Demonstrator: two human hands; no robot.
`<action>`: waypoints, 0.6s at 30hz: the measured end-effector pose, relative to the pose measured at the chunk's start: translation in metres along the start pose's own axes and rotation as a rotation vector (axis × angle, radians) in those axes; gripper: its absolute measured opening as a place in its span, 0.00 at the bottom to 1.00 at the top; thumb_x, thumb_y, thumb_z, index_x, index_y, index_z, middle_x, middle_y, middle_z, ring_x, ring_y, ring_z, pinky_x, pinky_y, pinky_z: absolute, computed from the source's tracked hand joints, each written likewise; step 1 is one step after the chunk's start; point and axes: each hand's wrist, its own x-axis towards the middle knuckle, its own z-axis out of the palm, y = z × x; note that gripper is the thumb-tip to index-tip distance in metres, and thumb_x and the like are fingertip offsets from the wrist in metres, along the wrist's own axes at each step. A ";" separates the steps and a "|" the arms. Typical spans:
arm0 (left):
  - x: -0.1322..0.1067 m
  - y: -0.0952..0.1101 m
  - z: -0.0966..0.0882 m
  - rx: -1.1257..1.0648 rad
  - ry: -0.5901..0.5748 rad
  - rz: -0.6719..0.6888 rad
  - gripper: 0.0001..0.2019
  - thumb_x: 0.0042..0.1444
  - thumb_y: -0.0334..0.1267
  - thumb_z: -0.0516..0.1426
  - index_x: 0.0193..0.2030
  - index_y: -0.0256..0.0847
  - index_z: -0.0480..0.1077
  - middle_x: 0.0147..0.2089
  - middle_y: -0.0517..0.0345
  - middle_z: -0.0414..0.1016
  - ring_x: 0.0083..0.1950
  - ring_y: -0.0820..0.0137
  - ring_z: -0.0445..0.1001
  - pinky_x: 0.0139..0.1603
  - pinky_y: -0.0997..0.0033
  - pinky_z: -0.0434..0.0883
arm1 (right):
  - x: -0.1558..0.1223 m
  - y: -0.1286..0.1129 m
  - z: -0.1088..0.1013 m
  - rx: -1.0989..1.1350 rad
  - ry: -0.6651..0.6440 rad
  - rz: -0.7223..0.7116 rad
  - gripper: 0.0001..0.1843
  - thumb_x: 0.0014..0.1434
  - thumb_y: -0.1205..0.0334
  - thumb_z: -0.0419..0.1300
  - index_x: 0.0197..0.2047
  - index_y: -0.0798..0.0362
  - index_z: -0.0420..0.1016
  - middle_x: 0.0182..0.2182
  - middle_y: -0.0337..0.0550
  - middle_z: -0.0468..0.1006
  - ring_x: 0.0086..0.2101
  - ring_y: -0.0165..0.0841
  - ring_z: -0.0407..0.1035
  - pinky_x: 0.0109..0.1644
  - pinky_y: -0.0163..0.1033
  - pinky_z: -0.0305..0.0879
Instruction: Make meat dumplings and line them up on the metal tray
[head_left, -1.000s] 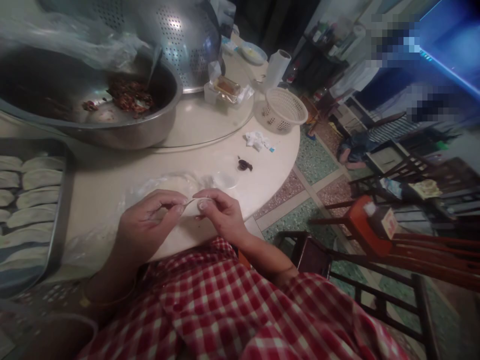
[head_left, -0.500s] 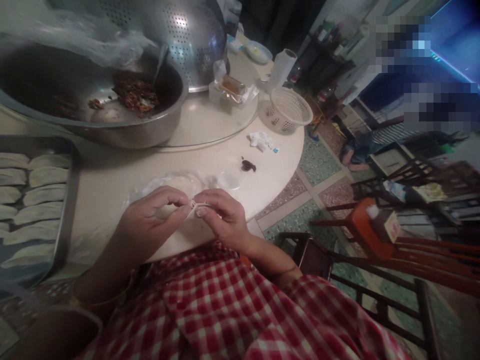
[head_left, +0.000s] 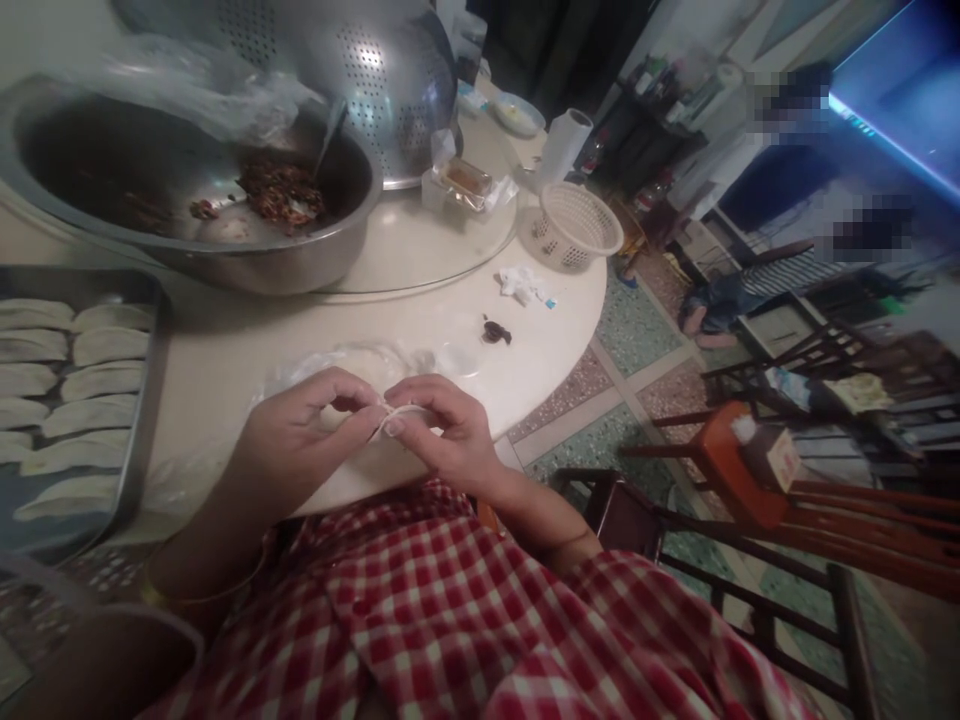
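Note:
My left hand (head_left: 300, 445) and my right hand (head_left: 442, 435) meet over the near edge of the round white table (head_left: 225, 360), both pinching a small pale dough wrapper (head_left: 401, 412) between thumbs and fingertips. Its folded edge shows between the fingers; the rest is hidden by them. Just behind my hands lies a clear plastic sheet with flat round wrappers (head_left: 360, 362). A metal tray (head_left: 142, 400) at the left holds rows of finished folded dumplings (head_left: 75, 380). A big steel bowl (head_left: 300, 255) behind it holds dark red filling (head_left: 281, 190) and a spoon.
A perforated steel colander (head_left: 375, 70) stands behind the bowl. A small plastic box (head_left: 465, 180), a white basket (head_left: 577, 225), a paper roll (head_left: 562, 145), crumpled tissue (head_left: 521, 283) and a dark scrap (head_left: 495, 332) sit on the table. Wooden chairs (head_left: 750, 500) stand right.
My fingers have worked along the wrapper, folding its edge more tightly between both hands. The view has shifted slightly; nothing on the table has moved.

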 end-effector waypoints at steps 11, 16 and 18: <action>-0.009 -0.006 -0.005 0.000 -0.017 -0.043 0.04 0.53 0.40 0.61 0.36 0.47 0.77 0.34 0.66 0.80 0.33 0.75 0.77 0.36 0.80 0.72 | -0.005 -0.001 0.000 -0.047 0.115 -0.009 0.06 0.62 0.56 0.60 0.38 0.49 0.74 0.36 0.43 0.79 0.40 0.33 0.75 0.46 0.42 0.73; -0.013 -0.008 -0.010 0.112 -0.034 0.092 0.02 0.56 0.38 0.59 0.34 0.45 0.73 0.32 0.68 0.77 0.32 0.77 0.75 0.37 0.80 0.70 | -0.005 0.000 0.002 -0.096 0.123 -0.055 0.05 0.64 0.57 0.59 0.39 0.49 0.73 0.35 0.41 0.78 0.39 0.31 0.75 0.44 0.39 0.74; -0.013 -0.008 -0.010 0.125 -0.028 0.136 0.03 0.58 0.35 0.58 0.34 0.45 0.72 0.33 0.68 0.76 0.33 0.78 0.74 0.38 0.80 0.69 | -0.005 0.000 0.003 -0.113 0.129 -0.072 0.05 0.64 0.59 0.60 0.42 0.49 0.74 0.36 0.41 0.79 0.39 0.31 0.74 0.44 0.39 0.74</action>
